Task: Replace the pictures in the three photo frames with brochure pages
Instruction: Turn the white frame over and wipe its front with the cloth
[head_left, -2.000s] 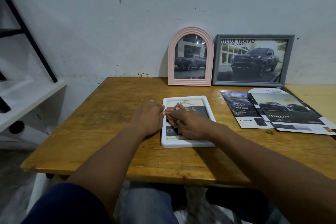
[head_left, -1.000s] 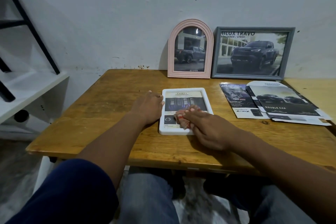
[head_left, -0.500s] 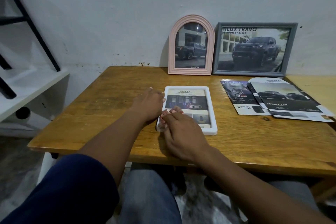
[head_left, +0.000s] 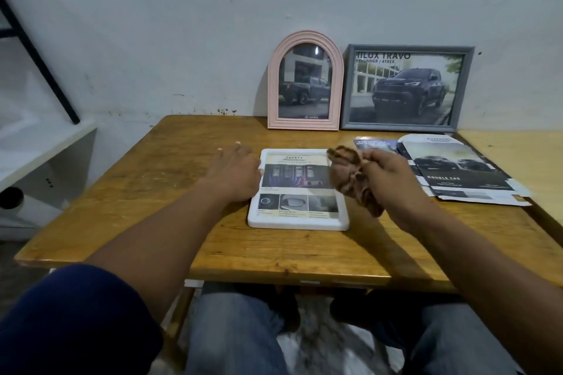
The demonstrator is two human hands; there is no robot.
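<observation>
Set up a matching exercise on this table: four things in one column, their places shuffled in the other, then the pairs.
Things
1. pink frame
2. grey frame
3. white frame
4. brown cloth

Places
A. flat on the table, beside the left hand
B. standing at the wall, behind the brochure pages
C. held in the right hand
D. standing at the wall, left of the other standing frame

Pairs: 1-D, 2-B, 3-A, 4-C
</observation>
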